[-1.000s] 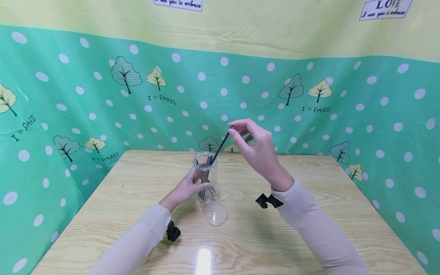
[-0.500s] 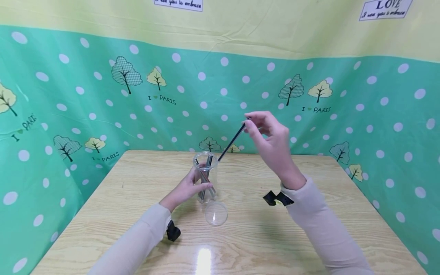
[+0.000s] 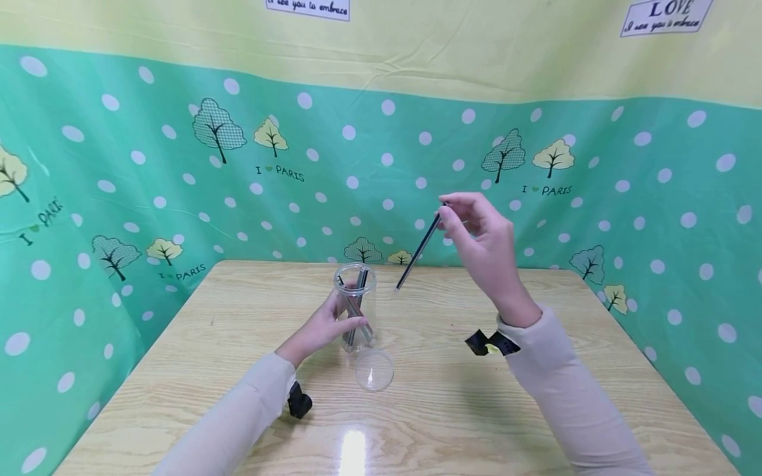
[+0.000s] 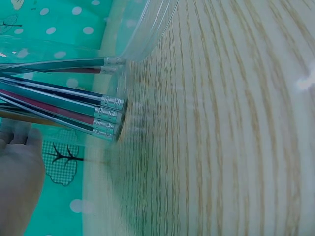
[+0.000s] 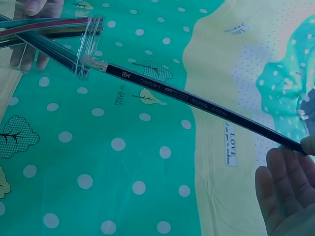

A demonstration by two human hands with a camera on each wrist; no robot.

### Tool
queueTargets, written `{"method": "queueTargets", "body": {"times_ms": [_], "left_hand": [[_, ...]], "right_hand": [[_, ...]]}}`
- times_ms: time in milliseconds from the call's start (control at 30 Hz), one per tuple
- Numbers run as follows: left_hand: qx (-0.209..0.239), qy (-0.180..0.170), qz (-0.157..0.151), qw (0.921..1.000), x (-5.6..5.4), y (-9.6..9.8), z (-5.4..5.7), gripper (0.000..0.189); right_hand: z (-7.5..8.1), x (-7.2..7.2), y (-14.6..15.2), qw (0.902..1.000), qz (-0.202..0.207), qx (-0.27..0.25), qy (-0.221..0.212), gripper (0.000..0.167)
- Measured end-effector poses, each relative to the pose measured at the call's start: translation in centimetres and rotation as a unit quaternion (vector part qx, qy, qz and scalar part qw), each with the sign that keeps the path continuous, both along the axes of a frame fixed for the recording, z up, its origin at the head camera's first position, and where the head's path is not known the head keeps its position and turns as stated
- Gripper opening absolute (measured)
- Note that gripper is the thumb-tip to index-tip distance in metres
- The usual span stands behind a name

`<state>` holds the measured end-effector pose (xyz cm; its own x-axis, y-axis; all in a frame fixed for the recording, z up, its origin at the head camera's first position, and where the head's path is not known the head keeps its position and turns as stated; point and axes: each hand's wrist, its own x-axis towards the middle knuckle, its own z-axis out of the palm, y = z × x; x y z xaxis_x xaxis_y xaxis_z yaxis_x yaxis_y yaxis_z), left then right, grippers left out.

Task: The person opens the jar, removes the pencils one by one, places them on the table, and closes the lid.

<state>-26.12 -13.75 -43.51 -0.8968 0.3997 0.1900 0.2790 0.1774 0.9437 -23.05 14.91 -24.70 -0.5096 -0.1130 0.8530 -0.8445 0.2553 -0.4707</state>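
My right hand [image 3: 485, 248] pinches one end of a dark pencil [image 3: 419, 254], which slants down to the left in the air, right of the jar. In the right wrist view, "HB" is printed on this pencil [image 5: 197, 103], and its eraser end points away from the fingers. My left hand [image 3: 329, 324] grips a clear jar [image 3: 370, 307] that stands upright and uncapped on the table. Several pencils [image 3: 356, 311] lean inside it; the left wrist view has their metal ferrules [image 4: 110, 103] at the jar's bottom. Part of the left hand is hidden behind the jar.
A clear round lid [image 3: 374, 370] lies on the wooden table [image 3: 238, 370] just in front of the jar. Behind the table and along its sides hangs a green and yellow patterned cloth [image 3: 387, 152]. Each wrist wears a black camera mount [image 3: 299, 400].
My right hand has moved up and to the right, drawing the pencil out of the jar and off to its right. The left hand, jar and lid have stayed put.
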Motion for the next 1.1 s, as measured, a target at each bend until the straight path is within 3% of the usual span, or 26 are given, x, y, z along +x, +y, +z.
{"method": "queueTargets", "body": {"times_ms": [400, 667, 1100], "left_hand": [[0.003, -0.014, 0.002, 0.9999, 0.2, 0.1, 0.1, 0.08], [0.002, -0.002, -0.001, 1.0, -0.1, 0.0, -0.1, 0.076], [0.001, -0.003, 0.001, 1.0, 0.0, 0.0, -0.1, 0.076]], "right_hand": [[-1.3, -0.8, 0.7, 0.9976, -0.023, 0.022, -0.061, 0.019], [-3.0, -2.0, 1.1, 0.993, -0.037, 0.046, -0.103, 0.021], [-7.1, -4.3, 2.0, 0.9725, -0.053, 0.106, -0.201, 0.024]]}}
